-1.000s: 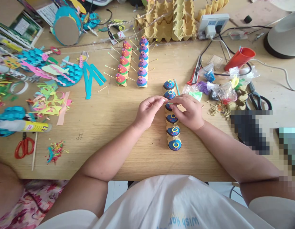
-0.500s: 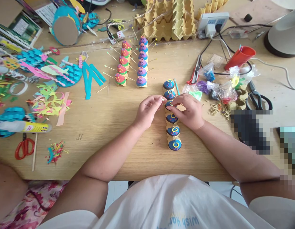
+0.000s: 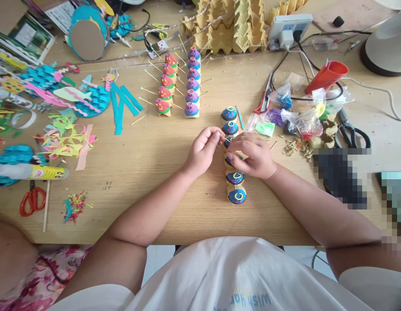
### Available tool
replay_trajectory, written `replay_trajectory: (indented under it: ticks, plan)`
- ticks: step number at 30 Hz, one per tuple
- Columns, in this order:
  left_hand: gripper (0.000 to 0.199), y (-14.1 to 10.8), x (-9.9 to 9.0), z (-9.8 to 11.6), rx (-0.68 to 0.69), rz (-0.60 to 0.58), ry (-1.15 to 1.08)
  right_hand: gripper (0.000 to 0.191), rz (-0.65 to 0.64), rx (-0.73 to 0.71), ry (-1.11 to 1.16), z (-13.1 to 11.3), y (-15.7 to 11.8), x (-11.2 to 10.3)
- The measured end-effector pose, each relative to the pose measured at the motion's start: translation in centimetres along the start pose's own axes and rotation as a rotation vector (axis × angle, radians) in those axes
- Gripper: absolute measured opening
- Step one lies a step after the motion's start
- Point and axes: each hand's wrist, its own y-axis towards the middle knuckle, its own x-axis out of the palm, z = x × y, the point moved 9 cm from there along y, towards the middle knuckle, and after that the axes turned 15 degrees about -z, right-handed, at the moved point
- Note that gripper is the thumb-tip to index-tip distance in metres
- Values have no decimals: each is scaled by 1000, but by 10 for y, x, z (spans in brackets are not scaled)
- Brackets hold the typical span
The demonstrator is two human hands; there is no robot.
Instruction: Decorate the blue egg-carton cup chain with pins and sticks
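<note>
1. One blue row (image 3: 235, 178) stands on the table (image 3: 174, 185), running beneath the right hand (image 3: 254, 154); a lowered palm may smear it.
2. Right-hand grip: cannot be told; stray fingers may dent the row.
3. Left hand (image 3: 202, 150): thumb and finger pinch a thin stick (image 3: 225, 137); overpressure may snap it.

Mixed craft surfaces: pulp, clay-like coating, paper, plastic, wood, cloth
Blue-capped egg-carton strip (image 3: 236, 196): smooth, mostly matt clay-like coating over rough pulp. Egg trays (image 3: 216, 39): bare moulded pulp, rough, matt. Tabletop (image 3: 155, 190): wood-grained, smooth, faint sheen. Small bags (image 3: 308, 124): clear plastic, crinkled, glossy. Cup (image 3: 330, 77): red plastic, smooth, lightly shiny. Extension socket (image 3: 291, 23): white plastic, smooth. Round disc (image 3: 89, 40): brown cardboard, matt. Blue strips (image 3: 118, 113): paper-like, matt. Shirt (image 3: 226, 272): white cloth, matt, softly creased.
</note>
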Motion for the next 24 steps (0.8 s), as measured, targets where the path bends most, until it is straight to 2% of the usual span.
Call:
replay_trajectory:
  ticks: [4, 9, 15, 24]
  plan:
    - [47, 0, 2, 3, 10, -19, 25, 2, -44, 20, -25, 1, 0, 4]
    - [46, 0, 0, -1, -3, -12, -36, 5, -29, 77, -41, 7, 0, 2]
    - [37, -1, -2, -5, 13, -37, -103, 6, -3, 71, -27, 7, 0, 1]
    - [39, 0, -3, 2, 50, 7, 18, 10, 14, 116, 58, 14, -3, -1]
